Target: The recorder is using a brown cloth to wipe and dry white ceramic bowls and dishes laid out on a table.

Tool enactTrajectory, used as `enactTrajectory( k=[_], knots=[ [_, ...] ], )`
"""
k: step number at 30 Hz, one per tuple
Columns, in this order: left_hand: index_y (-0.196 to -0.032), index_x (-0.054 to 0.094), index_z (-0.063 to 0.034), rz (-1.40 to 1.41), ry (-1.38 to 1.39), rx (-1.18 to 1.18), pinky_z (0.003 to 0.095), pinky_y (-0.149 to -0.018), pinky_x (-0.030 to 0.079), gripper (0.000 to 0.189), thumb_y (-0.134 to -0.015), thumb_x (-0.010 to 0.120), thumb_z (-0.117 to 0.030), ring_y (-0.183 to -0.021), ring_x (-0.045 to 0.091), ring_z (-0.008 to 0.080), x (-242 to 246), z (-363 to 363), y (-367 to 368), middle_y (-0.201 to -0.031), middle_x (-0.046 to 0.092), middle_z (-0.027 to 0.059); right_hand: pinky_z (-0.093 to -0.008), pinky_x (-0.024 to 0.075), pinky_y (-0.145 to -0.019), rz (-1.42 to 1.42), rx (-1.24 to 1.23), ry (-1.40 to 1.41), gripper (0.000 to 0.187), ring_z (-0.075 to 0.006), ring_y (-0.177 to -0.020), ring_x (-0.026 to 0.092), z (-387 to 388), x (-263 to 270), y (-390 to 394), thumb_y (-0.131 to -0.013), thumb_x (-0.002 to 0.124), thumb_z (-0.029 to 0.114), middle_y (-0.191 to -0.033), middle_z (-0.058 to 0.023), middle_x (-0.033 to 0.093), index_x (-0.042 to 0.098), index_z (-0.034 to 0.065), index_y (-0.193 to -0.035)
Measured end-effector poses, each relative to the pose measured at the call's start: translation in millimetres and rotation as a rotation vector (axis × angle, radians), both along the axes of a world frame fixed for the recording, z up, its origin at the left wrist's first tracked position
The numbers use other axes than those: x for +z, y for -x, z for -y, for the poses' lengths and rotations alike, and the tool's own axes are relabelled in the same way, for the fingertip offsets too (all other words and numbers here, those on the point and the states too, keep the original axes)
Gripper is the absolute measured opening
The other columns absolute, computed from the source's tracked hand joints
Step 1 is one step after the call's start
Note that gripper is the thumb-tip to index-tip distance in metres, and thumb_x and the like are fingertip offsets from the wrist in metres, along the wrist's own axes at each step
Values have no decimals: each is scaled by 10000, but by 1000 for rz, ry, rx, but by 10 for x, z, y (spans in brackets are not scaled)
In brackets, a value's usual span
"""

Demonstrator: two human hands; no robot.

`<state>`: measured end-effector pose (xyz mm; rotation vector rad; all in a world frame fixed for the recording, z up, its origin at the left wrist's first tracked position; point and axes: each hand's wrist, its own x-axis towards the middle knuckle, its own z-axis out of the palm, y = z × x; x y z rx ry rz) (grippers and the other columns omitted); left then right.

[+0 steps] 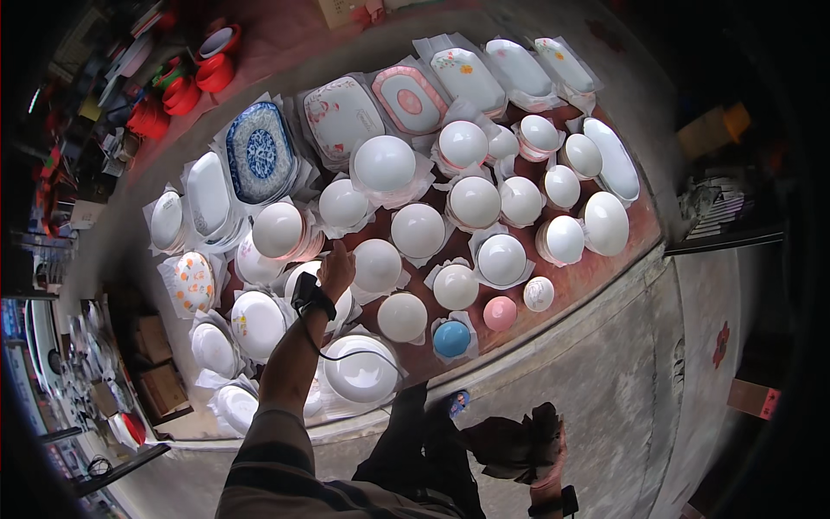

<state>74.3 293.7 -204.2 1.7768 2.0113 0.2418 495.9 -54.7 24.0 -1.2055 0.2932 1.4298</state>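
My left hand (pixel 336 268) reaches over the table, close to a stack of white bowls (pixel 277 229) and an upturned white bowl (pixel 377 266); its fingertips are partly hidden, so whether it grips anything is unclear. Down at the right, beside my legs, my right hand (pixel 552 462) holds a crumpled dark cloth (pixel 517 442). Many upturned white bowls stand on the red tabletop (pixel 583 272), several with paper between them. A blue bowl (pixel 452 338) and a pink bowl (pixel 500 313) sit at the near edge. Both wrists wear dark straps with small devices.
Rectangular patterned platters (pixel 260 153) line the far side. Round white plates (pixel 360 368) stand in piles at the near left. Red plastic pots (pixel 214 72) are at the upper left, and cardboard boxes (pixel 161 389) lie low at the left. A concrete ledge (pixel 538 334) borders the table.
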Motion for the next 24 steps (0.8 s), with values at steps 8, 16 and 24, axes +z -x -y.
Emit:
enactTrajectory(
  k=[8,16,24],
  knots=[
    [-1030,557,-18,26,160,123,644,-805,486,398,-948,583,-407,-932,645,536,10,127,81,-949,685,315,-440,509,-1011,-24,60,56,459,-278,-1093,656,107,-140,-41,-1041,519,410,-1217,-117,686,619,52,-1310],
    [-967,694,2,96,257,74,603,-891,487,498,-935,535,-469,-1009,638,518,-51,186,124,-1013,682,313,-381,534,-938,253,5,252,364,-242,-1025,663,-5,-261,12,-1039,564,302,-1134,-104,697,632,36,-1276],
    [-981,695,-10,56,268,93,603,-886,497,436,-913,540,-412,-1003,649,501,-35,167,20,-1018,688,300,-471,364,-1168,192,143,-86,565,-338,-1310,518,185,-374,-85,-1082,370,418,-1459,-179,517,464,21,-1472]
  ],
)
